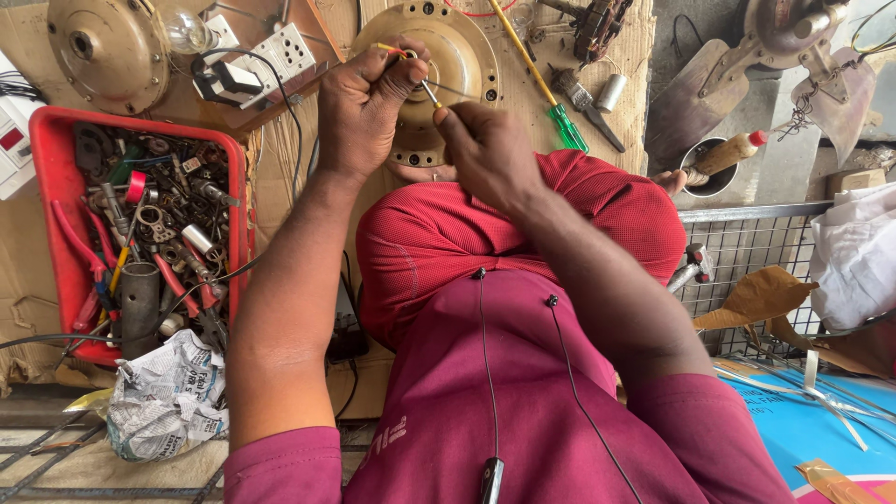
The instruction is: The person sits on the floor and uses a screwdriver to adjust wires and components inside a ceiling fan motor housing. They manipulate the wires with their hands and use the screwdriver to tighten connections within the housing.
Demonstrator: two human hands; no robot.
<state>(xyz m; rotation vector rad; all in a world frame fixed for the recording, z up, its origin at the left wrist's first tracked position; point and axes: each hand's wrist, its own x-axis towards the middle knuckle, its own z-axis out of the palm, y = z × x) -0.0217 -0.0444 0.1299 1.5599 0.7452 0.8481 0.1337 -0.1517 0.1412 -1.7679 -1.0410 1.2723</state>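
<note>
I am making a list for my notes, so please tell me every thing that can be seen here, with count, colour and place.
thin wire: one, yellow and bare metal, pinched between both hands
round metal cover: one, brass-coloured, under the hands
second round cover: one, brass-coloured, top left
light bulb: one, clear, top left
switch board: one, white, beside the bulb
tray: one, red, left, full of mixed tools and metal parts
crumpled newspaper: one, grey-white, lower left
screwdriver: one, yellow shaft and green handle, right of the cover
brush: one, dark, beside the screwdriver
bottle: one, tan with red cap, upper right
wire grid: one, grey, right
left hand: one, holding the wire
right hand: one, holding the wire
</note>
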